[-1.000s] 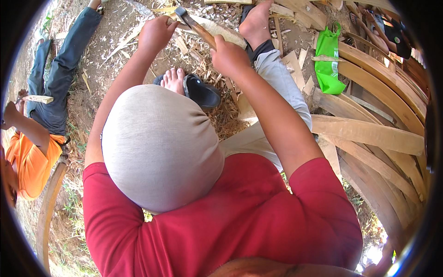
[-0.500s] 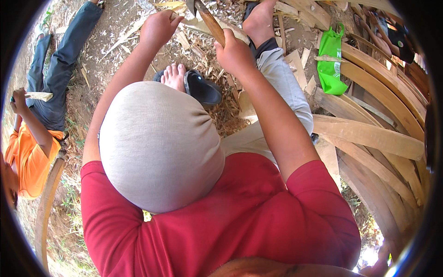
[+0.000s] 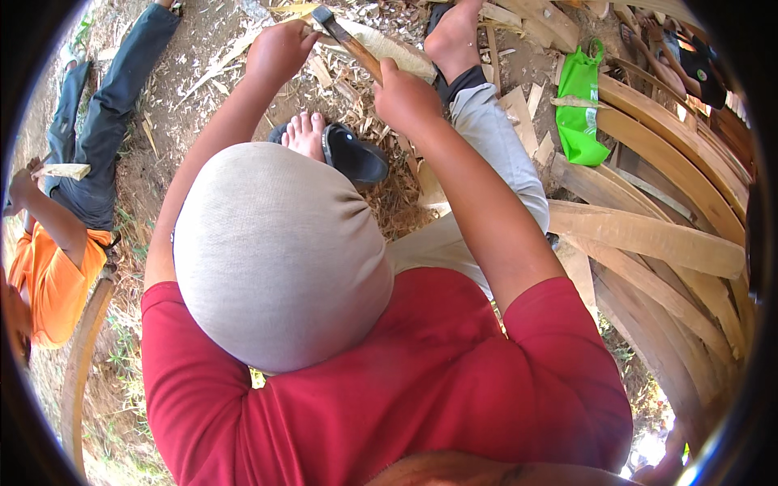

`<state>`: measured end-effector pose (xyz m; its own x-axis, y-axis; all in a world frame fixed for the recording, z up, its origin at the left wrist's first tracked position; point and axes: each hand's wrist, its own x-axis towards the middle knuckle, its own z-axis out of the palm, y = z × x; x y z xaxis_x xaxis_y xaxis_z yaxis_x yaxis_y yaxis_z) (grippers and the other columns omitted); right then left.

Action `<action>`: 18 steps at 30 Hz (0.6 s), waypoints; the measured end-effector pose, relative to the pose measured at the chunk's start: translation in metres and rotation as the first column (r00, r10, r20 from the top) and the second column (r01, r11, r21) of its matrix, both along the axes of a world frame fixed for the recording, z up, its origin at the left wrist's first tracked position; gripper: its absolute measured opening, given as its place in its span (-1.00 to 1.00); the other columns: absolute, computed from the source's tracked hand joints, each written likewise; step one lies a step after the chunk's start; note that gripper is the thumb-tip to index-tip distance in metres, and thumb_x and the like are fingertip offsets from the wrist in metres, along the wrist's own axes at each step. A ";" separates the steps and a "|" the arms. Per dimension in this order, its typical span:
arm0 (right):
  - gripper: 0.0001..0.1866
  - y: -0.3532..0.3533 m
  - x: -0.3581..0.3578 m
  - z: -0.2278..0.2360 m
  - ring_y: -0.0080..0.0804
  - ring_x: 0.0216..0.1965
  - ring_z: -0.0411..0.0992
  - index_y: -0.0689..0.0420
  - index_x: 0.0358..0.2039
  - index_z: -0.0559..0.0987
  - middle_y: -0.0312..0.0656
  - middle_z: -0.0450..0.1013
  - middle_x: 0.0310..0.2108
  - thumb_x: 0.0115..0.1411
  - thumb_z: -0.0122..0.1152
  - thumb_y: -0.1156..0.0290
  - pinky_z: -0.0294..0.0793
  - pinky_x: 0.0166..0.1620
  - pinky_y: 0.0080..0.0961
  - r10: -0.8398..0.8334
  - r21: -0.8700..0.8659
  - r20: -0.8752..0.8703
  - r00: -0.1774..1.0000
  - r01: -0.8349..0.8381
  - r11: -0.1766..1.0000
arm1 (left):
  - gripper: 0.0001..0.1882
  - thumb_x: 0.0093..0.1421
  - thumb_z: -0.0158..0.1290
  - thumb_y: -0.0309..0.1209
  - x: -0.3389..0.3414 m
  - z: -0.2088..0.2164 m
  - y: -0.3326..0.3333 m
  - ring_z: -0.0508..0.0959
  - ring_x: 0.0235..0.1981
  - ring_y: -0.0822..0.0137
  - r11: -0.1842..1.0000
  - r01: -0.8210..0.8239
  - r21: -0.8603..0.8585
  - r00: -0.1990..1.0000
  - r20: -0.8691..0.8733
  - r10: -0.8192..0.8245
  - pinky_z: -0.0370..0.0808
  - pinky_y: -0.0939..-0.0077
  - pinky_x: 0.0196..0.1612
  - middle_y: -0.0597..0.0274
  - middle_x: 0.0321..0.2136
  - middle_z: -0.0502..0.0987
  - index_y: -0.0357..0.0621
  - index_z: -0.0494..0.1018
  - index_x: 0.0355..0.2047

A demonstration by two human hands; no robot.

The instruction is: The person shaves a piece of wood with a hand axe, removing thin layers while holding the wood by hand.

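My right hand (image 3: 405, 97) is shut on the wooden handle of a small hatchet (image 3: 350, 42). Its metal head (image 3: 324, 14) points up and to the left, over a pale piece of wood (image 3: 397, 50) lying on the ground. My left hand (image 3: 279, 49) grips the left end of that piece of wood. My cloth-covered head and red shirt fill the middle of the view. One foot in a black sandal (image 3: 340, 150) rests just below the hands. The other, bare foot (image 3: 454, 32) is pressed near the wood's right end.
Wood chips and shavings (image 3: 381, 194) cover the dirt. Long curved wooden planks (image 3: 648, 235) are stacked on the right, with a green bag (image 3: 579, 105) above them. At the left sits a person in an orange shirt (image 3: 49, 275) holding a small wood piece (image 3: 65, 170).
The hatchet swung up more upright half a second ago and has come back down, tilted left over the wood. Both hands stay in nearly the same place.
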<state>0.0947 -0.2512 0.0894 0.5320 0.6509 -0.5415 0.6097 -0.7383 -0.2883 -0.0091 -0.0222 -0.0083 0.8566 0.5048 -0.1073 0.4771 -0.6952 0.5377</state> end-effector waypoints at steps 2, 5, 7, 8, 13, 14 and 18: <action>-0.59 0.004 0.005 -0.002 0.27 -0.16 0.62 0.18 0.12 0.39 0.21 0.63 -0.21 0.42 0.13 0.19 0.57 -0.10 0.16 0.023 -0.022 -0.008 1.000 -0.023 1.000 | -0.58 0.33 0.19 0.02 0.000 0.001 0.004 0.67 -0.34 -0.14 0.999 -0.019 -0.034 1.000 0.004 0.019 0.60 -0.03 -0.25 -0.05 -0.43 0.67 -0.12 0.62 -0.33; -0.60 0.000 0.000 0.007 0.26 -0.15 0.62 0.18 0.12 0.39 0.21 0.63 -0.21 0.42 0.12 0.20 0.57 -0.10 0.15 0.002 0.013 0.001 1.000 -0.002 1.000 | -0.58 0.32 0.19 0.03 -0.004 0.002 -0.002 0.67 -0.35 -0.12 1.000 -0.014 -0.015 1.000 -0.028 0.014 0.60 -0.01 -0.25 -0.03 -0.43 0.67 -0.11 0.64 -0.32; -0.59 -0.006 -0.001 -0.001 0.26 -0.16 0.62 0.18 0.12 0.39 0.20 0.63 -0.21 0.42 0.13 0.19 0.58 -0.10 0.15 0.009 -0.017 0.003 1.000 -0.009 1.000 | -0.58 0.32 0.20 0.03 0.001 0.006 -0.001 0.68 -0.36 -0.10 1.000 -0.031 -0.008 0.998 -0.049 0.030 0.61 -0.01 -0.26 -0.02 -0.44 0.68 -0.09 0.65 -0.31; -0.59 -0.006 0.001 -0.002 0.27 -0.16 0.62 0.19 0.12 0.39 0.20 0.63 -0.22 0.42 0.13 0.18 0.58 -0.10 0.16 0.012 -0.027 0.010 1.000 -0.012 1.000 | -0.58 0.32 0.20 0.04 0.001 0.004 0.002 0.68 -0.36 -0.10 1.000 -0.028 -0.004 0.999 -0.024 0.028 0.61 -0.01 -0.26 -0.01 -0.44 0.68 -0.09 0.65 -0.31; -0.58 -0.009 0.000 -0.005 0.26 -0.17 0.61 0.19 0.11 0.40 0.20 0.63 -0.25 0.42 0.14 0.17 0.57 -0.11 0.16 -0.003 -0.013 -0.002 1.000 0.003 1.000 | -0.58 0.32 0.19 0.05 0.003 0.006 0.002 0.69 -0.37 -0.10 1.000 -0.015 -0.022 1.000 -0.022 0.014 0.61 -0.01 -0.27 -0.02 -0.44 0.68 -0.08 0.65 -0.31; -0.58 -0.011 0.000 -0.009 0.26 -0.17 0.61 0.19 0.10 0.40 0.20 0.63 -0.25 0.42 0.14 0.17 0.57 -0.12 0.16 -0.022 -0.011 0.006 1.000 0.022 1.000 | -0.58 0.32 0.18 0.05 0.006 0.010 0.000 0.69 -0.36 -0.10 1.000 -0.002 -0.012 0.999 -0.038 0.001 0.62 -0.01 -0.27 -0.02 -0.43 0.68 -0.08 0.66 -0.30; -0.58 -0.011 0.002 -0.010 0.25 -0.15 0.61 0.20 0.10 0.40 0.21 0.62 -0.22 0.41 0.14 0.17 0.56 -0.09 0.15 -0.001 -0.027 -0.019 1.000 0.001 1.000 | -0.58 0.34 0.18 0.02 -0.003 0.001 0.002 0.70 -0.32 -0.09 0.999 -0.035 -0.034 0.999 0.028 0.036 0.62 0.01 -0.22 -0.02 -0.41 0.69 -0.11 0.64 -0.22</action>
<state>0.0969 -0.2618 0.0792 0.5219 0.6353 -0.5692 0.6037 -0.7466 -0.2796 -0.0119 -0.0203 -0.0068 0.8413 0.5311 -0.1009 0.4851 -0.6594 0.5743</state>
